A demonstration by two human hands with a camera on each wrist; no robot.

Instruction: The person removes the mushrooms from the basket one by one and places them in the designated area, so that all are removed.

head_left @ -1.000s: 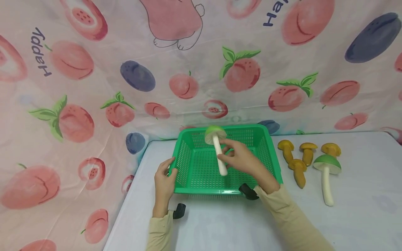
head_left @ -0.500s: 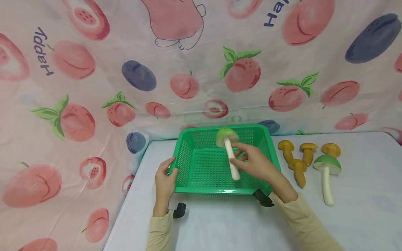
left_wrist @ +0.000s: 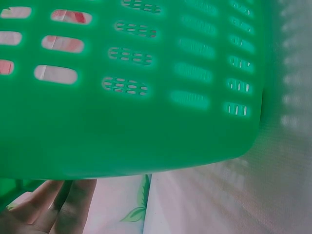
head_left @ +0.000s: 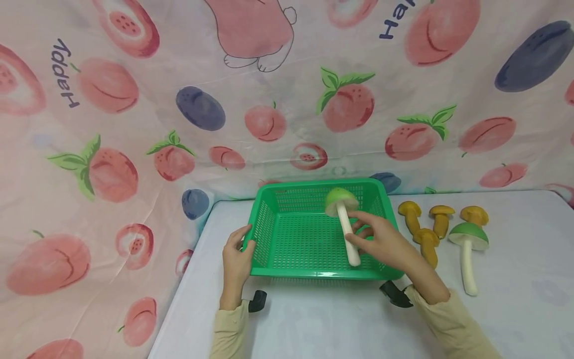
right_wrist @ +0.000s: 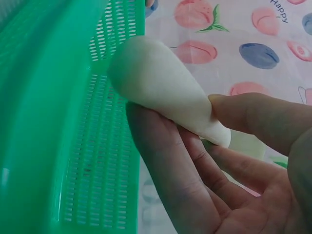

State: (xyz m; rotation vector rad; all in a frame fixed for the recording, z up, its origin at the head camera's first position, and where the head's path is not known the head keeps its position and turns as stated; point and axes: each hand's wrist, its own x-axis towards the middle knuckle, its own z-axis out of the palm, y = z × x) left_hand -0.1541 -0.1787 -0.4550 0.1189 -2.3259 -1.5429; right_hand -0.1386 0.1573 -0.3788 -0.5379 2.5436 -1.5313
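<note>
A green plastic basket (head_left: 314,273) with slotted walls stands on the table. My left hand (head_left: 236,259) grips its left rim, fingers and thumb at the edge; the left wrist view shows the basket wall (left_wrist: 146,131) close up, with part of the fingers below it. Above the basket's right half, my right hand (head_left: 381,239) pinches the white stem of a green-capped mushroom (head_left: 348,234) between thumb and fingers. The mushroom is tilted, cap up and away from me. In the right wrist view its stem (right_wrist: 161,83) rests against the fingers, with the thumb on the other side.
Right of the basket lie several brown mushrooms (head_left: 441,222) and a second green-capped mushroom (head_left: 467,259), whose cap overlaps one of them. A fruit-printed cloth (head_left: 278,75) hangs behind the table (head_left: 332,319). Black wrist mounts (head_left: 257,301) sit near the sleeves.
My right hand has moved right and slightly toward me, carrying the mushroom from the basket's middle to over its right half. The left hand stays at the rim.
</note>
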